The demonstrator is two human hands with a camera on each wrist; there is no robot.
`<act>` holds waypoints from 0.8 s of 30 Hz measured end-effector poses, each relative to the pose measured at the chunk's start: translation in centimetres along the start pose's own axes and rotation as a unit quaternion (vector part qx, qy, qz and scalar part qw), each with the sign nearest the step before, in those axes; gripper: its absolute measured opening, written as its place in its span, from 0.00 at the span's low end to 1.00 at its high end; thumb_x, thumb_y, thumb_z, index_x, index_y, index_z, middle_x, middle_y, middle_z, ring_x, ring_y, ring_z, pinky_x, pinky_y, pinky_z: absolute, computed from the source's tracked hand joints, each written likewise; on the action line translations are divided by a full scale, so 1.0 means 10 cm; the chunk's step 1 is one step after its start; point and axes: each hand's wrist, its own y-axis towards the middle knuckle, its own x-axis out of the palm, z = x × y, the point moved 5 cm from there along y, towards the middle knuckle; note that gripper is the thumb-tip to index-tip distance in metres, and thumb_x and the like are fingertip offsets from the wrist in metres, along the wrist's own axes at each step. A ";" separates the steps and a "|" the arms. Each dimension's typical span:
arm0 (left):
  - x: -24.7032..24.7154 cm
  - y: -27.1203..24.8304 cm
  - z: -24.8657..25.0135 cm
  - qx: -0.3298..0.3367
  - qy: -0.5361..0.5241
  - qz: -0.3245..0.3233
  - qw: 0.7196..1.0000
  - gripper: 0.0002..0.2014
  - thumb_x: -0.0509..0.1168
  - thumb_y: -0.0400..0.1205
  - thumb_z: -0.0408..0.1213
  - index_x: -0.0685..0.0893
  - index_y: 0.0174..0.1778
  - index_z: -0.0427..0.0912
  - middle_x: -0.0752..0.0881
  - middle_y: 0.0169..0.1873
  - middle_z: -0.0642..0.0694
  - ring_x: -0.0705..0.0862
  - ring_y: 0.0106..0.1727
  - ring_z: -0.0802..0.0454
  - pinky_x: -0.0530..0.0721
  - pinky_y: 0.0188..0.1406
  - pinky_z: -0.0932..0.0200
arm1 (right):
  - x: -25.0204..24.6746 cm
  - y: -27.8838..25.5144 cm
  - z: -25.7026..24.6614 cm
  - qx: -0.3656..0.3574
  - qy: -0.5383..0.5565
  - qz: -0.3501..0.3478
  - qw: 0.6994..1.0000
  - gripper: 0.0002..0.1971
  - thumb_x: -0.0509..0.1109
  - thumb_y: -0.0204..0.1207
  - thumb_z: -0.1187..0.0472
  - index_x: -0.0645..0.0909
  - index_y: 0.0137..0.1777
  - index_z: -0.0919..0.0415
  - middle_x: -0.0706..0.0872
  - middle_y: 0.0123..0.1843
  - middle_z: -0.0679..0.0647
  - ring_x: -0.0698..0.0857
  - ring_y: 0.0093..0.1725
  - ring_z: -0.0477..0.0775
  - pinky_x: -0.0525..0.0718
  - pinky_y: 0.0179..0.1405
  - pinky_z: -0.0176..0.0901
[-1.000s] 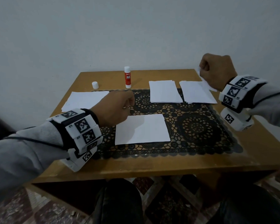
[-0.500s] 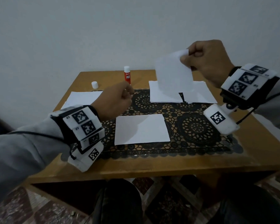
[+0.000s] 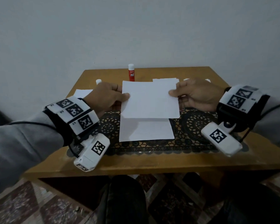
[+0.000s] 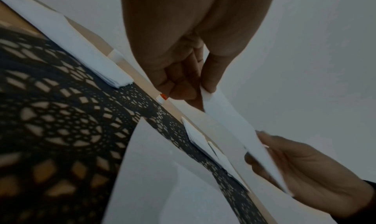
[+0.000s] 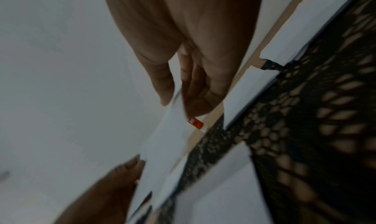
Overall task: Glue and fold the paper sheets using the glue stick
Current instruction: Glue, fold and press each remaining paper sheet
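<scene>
A white paper sheet hangs in the air over the middle of the table. My left hand pinches its left edge and my right hand pinches its right edge, thumbs on top. The wrist views show the same sheet edge-on between the fingers. Below it another white sheet lies flat on the black lace mat. The red glue stick stands upright at the table's far edge, uncapped, and its white cap sits to the left.
A paper stack lies at the far left of the wooden table, and more stacked sheets lie behind the held one. A plain wall rises right behind the table. My knees show under the near edge.
My right hand carried the sheet from the far right stack to the middle. My left hand, empty before, rose and took hold of the sheet's left edge.
</scene>
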 end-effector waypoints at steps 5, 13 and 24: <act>-0.09 -0.04 -0.19 -0.030 0.080 0.005 0.996 0.09 0.71 0.78 0.31 0.80 0.34 0.35 0.85 0.32 0.42 0.83 0.30 0.51 0.81 0.28 0.62 | 0.09 -0.07 0.20 0.073 -0.109 -0.056 0.990 0.11 0.71 0.77 0.68 0.78 0.34 0.65 0.85 0.34 0.61 0.83 0.30 0.51 0.86 0.29 0.37; -0.09 -0.11 -0.27 -0.050 0.230 -0.039 0.971 0.14 0.72 0.78 0.41 0.82 0.29 0.38 0.87 0.27 0.45 0.83 0.26 0.56 0.80 0.27 0.66 | 0.16 -0.05 0.31 0.101 -0.208 -0.060 0.971 0.07 0.75 0.73 0.71 0.81 0.36 0.70 0.85 0.33 0.61 0.83 0.29 0.51 0.84 0.27 0.37; -0.03 -0.07 -0.30 -0.069 0.383 -0.089 0.917 0.20 0.69 0.79 0.50 0.80 0.27 0.41 0.80 0.26 0.45 0.75 0.29 0.54 0.73 0.34 0.60 | 0.14 -0.01 0.32 0.092 -0.325 -0.079 0.938 0.11 0.77 0.74 0.60 0.84 0.37 0.69 0.88 0.33 0.59 0.83 0.29 0.51 0.84 0.29 0.40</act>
